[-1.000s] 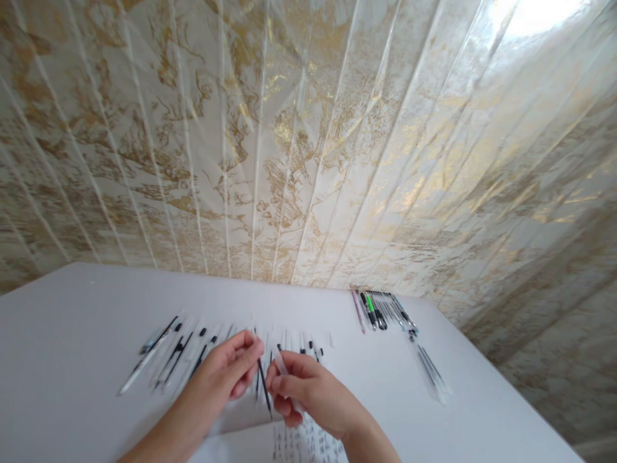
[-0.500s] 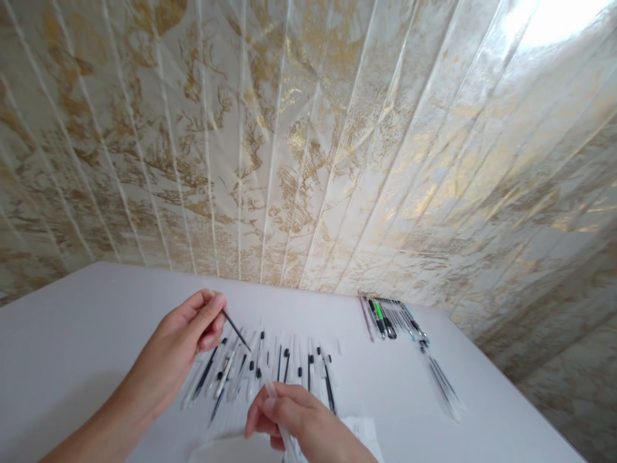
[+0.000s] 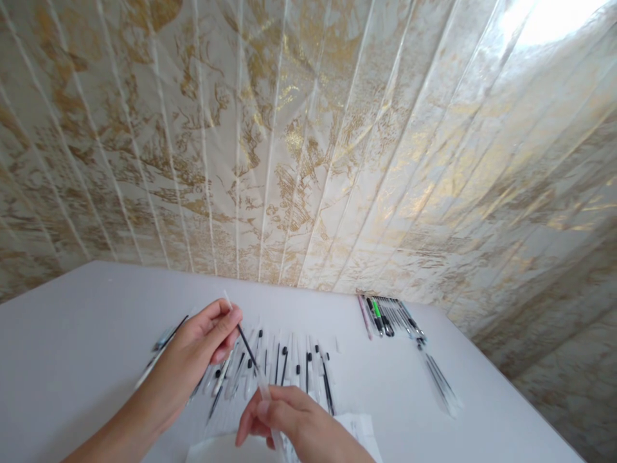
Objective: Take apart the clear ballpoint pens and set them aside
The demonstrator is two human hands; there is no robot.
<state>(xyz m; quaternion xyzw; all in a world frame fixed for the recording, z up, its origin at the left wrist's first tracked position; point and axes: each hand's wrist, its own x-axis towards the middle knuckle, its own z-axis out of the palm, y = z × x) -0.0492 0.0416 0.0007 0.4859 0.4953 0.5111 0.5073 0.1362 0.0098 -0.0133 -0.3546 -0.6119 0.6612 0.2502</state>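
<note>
My left hand (image 3: pixel 212 337) pinches a dark pen refill (image 3: pixel 247 346) between thumb and fingers; its pale end pokes out above the fingertips. Closed around a translucent pen barrel (image 3: pixel 263 383) is my right hand (image 3: pixel 289 418), lower in the view. The refill's lower end meets the barrel's upper opening; whether it is inside I cannot tell. Behind and between the hands lie many loose pen parts: clear barrels, dark refills (image 3: pixel 284 365) and small black caps (image 3: pixel 309 357).
A row of pens (image 3: pixel 385 316), one with a green part, lies at the table's back right. Several clear pens (image 3: pixel 438 379) lie nearer. White paper (image 3: pixel 359 427) is under my right forearm. The white table (image 3: pixel 58 334) meets a gold-patterned wall covering (image 3: pixel 289 161).
My left hand has moved right, bringing the refill from apart to the top of the barrel. My right hand has shifted slightly left. More items show behind my left wrist.
</note>
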